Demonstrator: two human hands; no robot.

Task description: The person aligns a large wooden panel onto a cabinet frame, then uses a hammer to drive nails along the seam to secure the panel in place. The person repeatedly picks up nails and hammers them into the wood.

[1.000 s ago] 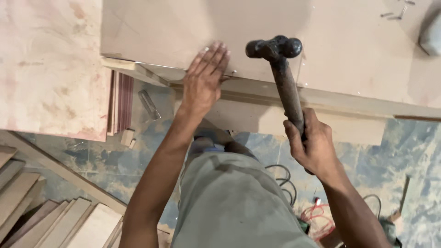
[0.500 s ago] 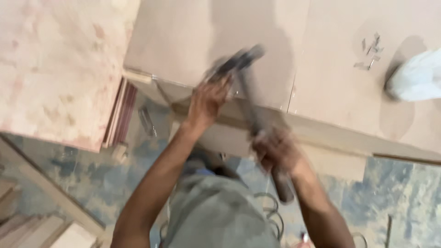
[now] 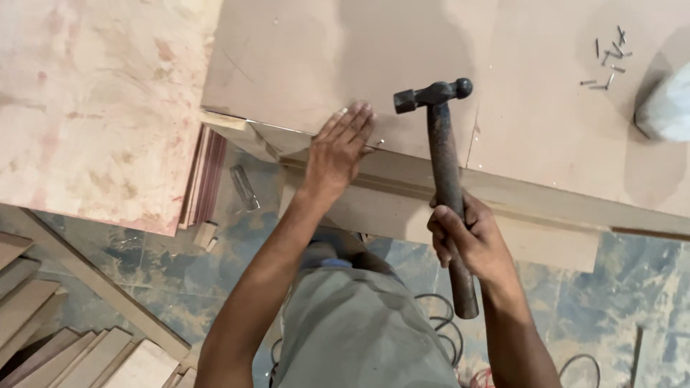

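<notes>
In the head view, the right hand (image 3: 467, 241) was closed tightly around the wooden handle of a ball-peen hammer (image 3: 444, 165), gripping it in its lower half, with the butt of the handle sticking out below the fist. The hammer stood nearly upright in the frame, its dark metal head raised above a tan board (image 3: 345, 65) that lay flat as the worktop, and it was clear of the surface.

The left hand (image 3: 339, 147) lay flat and open at the near edge of that board, fingers together and pointing up the frame, holding nothing that could be made out. A small nail (image 3: 379, 143) showed just beside its fingertips, between the hand and the hammer head; whether the fingers touched it could not be told.

A lighter strip of board (image 3: 532, 197) ran along under the near edge. At the far right a scatter of loose nails (image 3: 609, 61) lay on the board, near a pale bag-like object (image 3: 665, 108). To the left sat a blotchy pink plywood sheet (image 3: 93, 108) with a stack of thin strips (image 3: 205, 176) at its edge. Wooden planks (image 3: 65, 352) lay on the mottled blue floor (image 3: 165, 280), and dark cables (image 3: 438, 323) curled near the person's grey-trousered legs (image 3: 359, 330).
</notes>
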